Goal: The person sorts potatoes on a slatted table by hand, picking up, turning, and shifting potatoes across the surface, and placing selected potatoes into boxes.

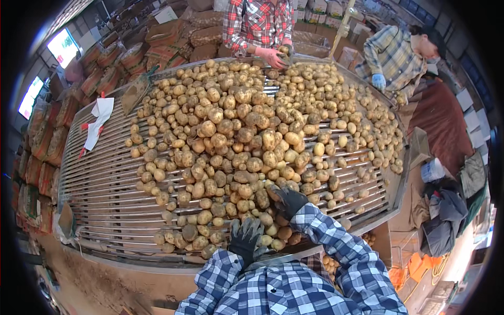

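Note:
A large heap of soil-covered potatoes [236, 130] lies on a metal sorting table of parallel rods [106, 185]. My left hand [247, 239], in a dark glove, rests with fingers spread over potatoes near the table's front edge. To its right and farther in, my right hand [288, 200], also in a dark glove, reaches into the heap; its fingertips touch potatoes, and whether it grips one is hidden. Between my two hands lie several potatoes [271, 230].
A person in a red plaid shirt [258, 25] holds potatoes across the table. Another person in a plaid shirt [393, 59] stands at the right. Filled sacks [43, 149] are stacked at left. A white paper [98, 120] and cardboard boxes [403, 244] are in view.

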`<action>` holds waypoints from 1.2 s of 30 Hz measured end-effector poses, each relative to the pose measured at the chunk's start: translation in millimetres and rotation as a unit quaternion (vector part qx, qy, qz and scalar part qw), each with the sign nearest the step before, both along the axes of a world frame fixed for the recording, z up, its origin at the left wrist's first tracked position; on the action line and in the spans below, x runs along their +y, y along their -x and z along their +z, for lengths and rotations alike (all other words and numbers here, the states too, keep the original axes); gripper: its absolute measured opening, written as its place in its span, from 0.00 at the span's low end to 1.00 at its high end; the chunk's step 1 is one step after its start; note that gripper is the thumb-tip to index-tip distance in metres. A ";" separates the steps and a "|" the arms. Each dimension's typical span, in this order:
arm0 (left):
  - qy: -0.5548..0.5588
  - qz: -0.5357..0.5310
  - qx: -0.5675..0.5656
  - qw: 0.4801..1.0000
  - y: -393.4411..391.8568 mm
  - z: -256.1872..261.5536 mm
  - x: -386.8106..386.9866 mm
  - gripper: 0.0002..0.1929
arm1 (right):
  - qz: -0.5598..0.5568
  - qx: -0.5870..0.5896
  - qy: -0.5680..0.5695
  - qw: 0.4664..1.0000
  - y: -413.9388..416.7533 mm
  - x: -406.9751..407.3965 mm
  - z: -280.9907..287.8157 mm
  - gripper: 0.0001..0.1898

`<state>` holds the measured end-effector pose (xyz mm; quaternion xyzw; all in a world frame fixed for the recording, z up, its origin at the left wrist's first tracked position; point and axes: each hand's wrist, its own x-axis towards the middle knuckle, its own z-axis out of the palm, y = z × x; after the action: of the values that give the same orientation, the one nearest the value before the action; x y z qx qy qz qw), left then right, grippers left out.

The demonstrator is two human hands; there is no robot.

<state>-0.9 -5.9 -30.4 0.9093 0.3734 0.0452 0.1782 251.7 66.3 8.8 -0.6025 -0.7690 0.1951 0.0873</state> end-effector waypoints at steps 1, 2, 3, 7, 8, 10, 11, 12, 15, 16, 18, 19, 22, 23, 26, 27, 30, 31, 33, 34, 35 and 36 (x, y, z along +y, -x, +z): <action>0.000 0.000 -0.009 1.000 -1.4 5.3 0.9 0.38 | 0.000 -0.009 0.000 1.000 -3.6 -1.8 1.1 0.29; -0.021 -0.006 -0.006 1.000 -0.8 7.9 2.8 0.38 | -0.002 0.030 -0.045 0.999 -7.7 -3.7 -2.1 0.29; -0.040 -0.007 0.001 0.999 1.1 9.8 2.2 0.37 | 0.000 0.072 -0.088 0.994 -9.1 -6.0 -1.5 0.29; -0.051 0.019 -0.003 0.998 4.3 20.3 -2.8 0.31 | 0.003 0.116 -0.036 0.993 -8.2 -1.6 -1.1 0.29; -0.042 0.045 -0.076 0.995 4.7 29.6 0.7 0.27 | -0.003 0.119 0.010 0.993 -9.4 3.1 7.5 0.29; -0.041 0.108 -0.139 0.983 5.3 47.0 1.1 0.25 | -0.013 0.160 0.049 0.986 -12.8 5.5 17.0 0.29; -0.009 0.148 -0.156 0.977 5.3 50.8 -2.0 0.23 | -0.028 0.194 0.090 0.976 -16.5 7.9 21.7 0.29; -0.037 0.177 -0.203 0.962 2.4 54.3 -1.1 0.23 | -0.026 0.208 0.120 0.970 -19.2 13.4 29.1 0.30; -0.094 0.204 -0.198 0.954 -5.0 61.7 6.3 0.24 | -0.044 0.280 0.120 0.952 -43.9 20.3 31.6 0.27; -0.111 0.228 -0.180 0.950 -9.4 66.6 7.8 0.24 | -0.046 0.280 0.126 0.951 -48.6 27.4 40.6 0.26; -0.137 0.276 -0.161 0.938 -16.3 58.0 6.4 0.27 | -0.051 0.338 0.110 0.933 -68.3 44.0 22.7 0.27; -0.141 0.278 -0.154 0.938 -18.9 59.3 3.3 0.27 | -0.070 0.359 0.094 0.926 -66.5 55.4 27.3 0.26; -0.110 0.363 -0.054 0.924 -16.9 34.7 -28.2 0.31 | -0.026 0.267 -0.017 0.963 -74.5 97.7 37.5 0.26; -0.138 0.395 -0.029 0.908 -21.6 22.4 -37.7 0.33 | -0.021 0.267 -0.015 0.963 -70.7 116.3 48.3 0.26; -0.078 0.377 0.004 0.923 -28.3 30.9 -24.8 0.35 | 0.029 0.184 -0.201 0.962 -83.1 182.8 32.6 0.28; -0.067 0.383 0.021 0.921 -27.0 29.0 -24.6 0.36 | 0.034 0.148 -0.202 0.968 -81.0 206.3 23.2 0.29; -0.026 0.381 0.019 0.924 -40.1 45.2 -1.9 0.36 | 0.016 0.088 -0.218 0.972 -77.4 276.8 16.4 0.32; -0.002 0.374 0.001 0.927 -43.4 58.0 -2.8 0.36 | -0.019 0.085 -0.233 0.969 -70.0 290.4 6.9 0.35; 0.029 0.379 0.017 0.925 -39.2 70.4 -13.6 0.36 | -0.080 0.028 -0.275 0.958 -40.4 313.5 16.2 0.40; 0.040 0.382 0.021 0.923 -35.0 73.7 -16.5 0.36 | -0.077 0.019 -0.144 0.986 -32.8 309.6 30.6 0.42; 0.044 0.386 0.020 0.921 -33.0 71.5 -12.0 0.36 | -0.069 0.008 -0.020 0.997 -29.1 308.0 65.9 0.44; 0.043 0.388 0.016 0.920 -34.7 67.0 -6.6 0.37 | -0.065 0.008 0.008 0.998 -31.5 313.8 62.8 0.46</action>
<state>33.8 -12.4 36.6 0.6848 0.7018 0.0798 0.1794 283.2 380.1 71.6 -0.6500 -0.7262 0.1996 0.1012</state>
